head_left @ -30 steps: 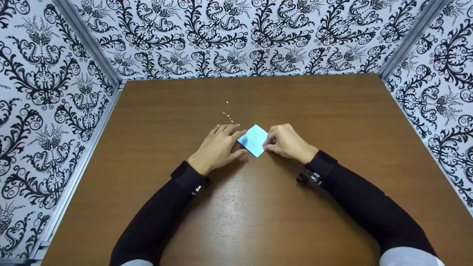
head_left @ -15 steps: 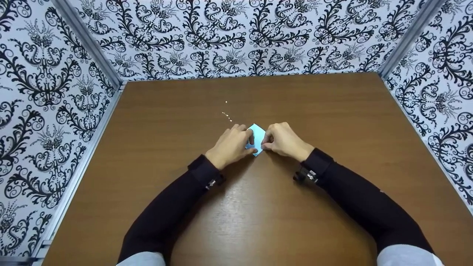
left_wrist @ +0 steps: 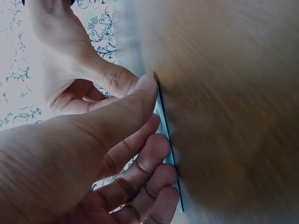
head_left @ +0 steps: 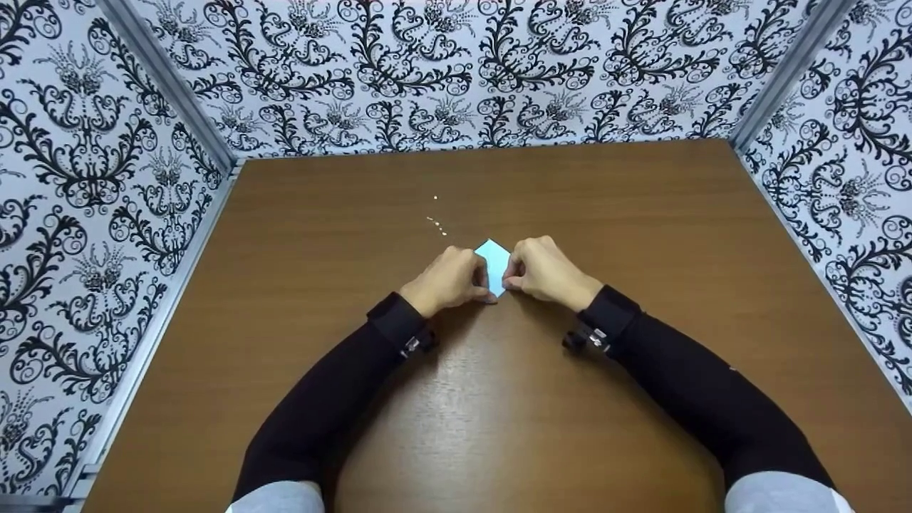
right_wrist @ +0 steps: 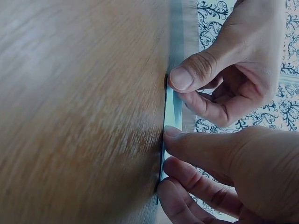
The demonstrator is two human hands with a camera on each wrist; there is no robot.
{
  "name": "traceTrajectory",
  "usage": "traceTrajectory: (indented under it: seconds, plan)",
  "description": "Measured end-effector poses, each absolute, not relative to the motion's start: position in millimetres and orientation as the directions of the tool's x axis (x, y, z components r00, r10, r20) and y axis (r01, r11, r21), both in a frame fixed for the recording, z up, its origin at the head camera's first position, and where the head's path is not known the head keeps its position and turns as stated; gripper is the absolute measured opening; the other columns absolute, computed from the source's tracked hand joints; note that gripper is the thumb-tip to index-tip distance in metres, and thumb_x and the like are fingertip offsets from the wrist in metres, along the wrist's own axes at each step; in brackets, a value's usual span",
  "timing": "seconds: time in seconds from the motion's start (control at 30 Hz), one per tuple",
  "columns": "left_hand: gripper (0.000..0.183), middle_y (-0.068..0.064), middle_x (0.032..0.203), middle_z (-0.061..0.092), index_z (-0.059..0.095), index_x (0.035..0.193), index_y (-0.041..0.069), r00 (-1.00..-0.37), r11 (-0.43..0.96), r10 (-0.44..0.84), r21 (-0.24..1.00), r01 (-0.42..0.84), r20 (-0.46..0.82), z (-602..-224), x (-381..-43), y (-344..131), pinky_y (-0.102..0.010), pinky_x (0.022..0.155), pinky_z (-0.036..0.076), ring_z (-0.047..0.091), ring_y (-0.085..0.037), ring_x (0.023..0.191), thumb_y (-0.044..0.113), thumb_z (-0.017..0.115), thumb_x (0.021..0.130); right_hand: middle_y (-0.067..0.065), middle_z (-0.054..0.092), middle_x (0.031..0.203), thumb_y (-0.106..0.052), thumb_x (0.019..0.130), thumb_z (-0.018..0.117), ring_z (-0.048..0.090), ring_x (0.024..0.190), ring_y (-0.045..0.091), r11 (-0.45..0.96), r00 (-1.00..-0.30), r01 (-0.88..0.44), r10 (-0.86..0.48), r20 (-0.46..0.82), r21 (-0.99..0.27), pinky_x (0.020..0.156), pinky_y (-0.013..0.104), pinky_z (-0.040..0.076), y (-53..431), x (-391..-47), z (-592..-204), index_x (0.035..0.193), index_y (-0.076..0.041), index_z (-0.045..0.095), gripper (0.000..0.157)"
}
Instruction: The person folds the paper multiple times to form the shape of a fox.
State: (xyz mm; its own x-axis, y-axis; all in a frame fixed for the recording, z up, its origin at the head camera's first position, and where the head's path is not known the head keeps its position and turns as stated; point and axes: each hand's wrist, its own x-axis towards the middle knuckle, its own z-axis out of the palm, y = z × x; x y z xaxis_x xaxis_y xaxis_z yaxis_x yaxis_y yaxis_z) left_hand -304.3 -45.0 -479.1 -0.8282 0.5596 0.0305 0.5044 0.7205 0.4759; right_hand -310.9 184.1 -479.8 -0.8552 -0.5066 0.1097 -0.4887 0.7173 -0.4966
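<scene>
Blue paper (head_left: 494, 258) lies flat near the middle of the wooden table (head_left: 641, 214), now mostly hidden. A second ago the left hand (head_left: 450, 279) lay flat at its left edge; it has since slid over and curled onto the sheet, meeting the right hand (head_left: 547, 273), which keeps pinching the right side. A fold seems under way.
</scene>
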Motion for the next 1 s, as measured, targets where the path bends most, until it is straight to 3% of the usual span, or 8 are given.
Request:
traceTrajectory:
  seconds: [0.37, 0.6, 1.0]
  plan:
    - [0.026, -0.006, 0.096, 0.090, 0.090, 0.092, 0.010, -0.837, 0.746, 0.544, 0.490, 0.452, -0.056, -480.2, -315.2, -45.8, -0.027, 0.079, 0.056, 0.064, -0.009, 0.079, 0.033, 0.102, 0.096, 0.006, 0.091, 0.095, -0.008, 0.097, 0.096, 0.075, 0.085, 0.021, 0.730, -0.859, -0.481, -0.502, 0.096, -0.486, 0.079, 0.034, 0.056, 182.6, -311.3, -479.4, 0.091, -0.010, 0.094, 0.007]
    - [0.018, -0.006, 0.097, 0.089, 0.091, 0.096, 0.010, -0.850, 0.748, 0.524, 0.507, 0.428, -0.056, -479.0, -326.5, -58.6, -0.030, 0.083, 0.058, 0.065, -0.011, 0.084, 0.024, 0.102, 0.096, 0.011, 0.090, 0.095, -0.006, 0.096, 0.097, 0.073, 0.081, 0.021, 0.708, -0.847, -0.507, -0.516, 0.130, -0.491, 0.075, 0.031, 0.054, 183.0, -309.7, -479.2, 0.091, -0.006, 0.094, 0.007]
    - [0.014, -0.008, 0.106, 0.091, 0.092, 0.097, 0.011, -0.908, 0.785, 0.414, 0.531, 0.318, -0.069, -478.9, -343.7, -89.3, -0.035, 0.089, 0.064, 0.073, -0.016, 0.092, 0.023, 0.099, 0.099, 0.010, 0.091, 0.096, -0.006, 0.098, 0.096, 0.078, 0.084, 0.023, 0.710, -0.853, -0.495, -0.508, 0.123, -0.501, 0.079, 0.035, 0.059, 182.9, -309.0, -479.0, 0.092, -0.007, 0.094, 0.006]
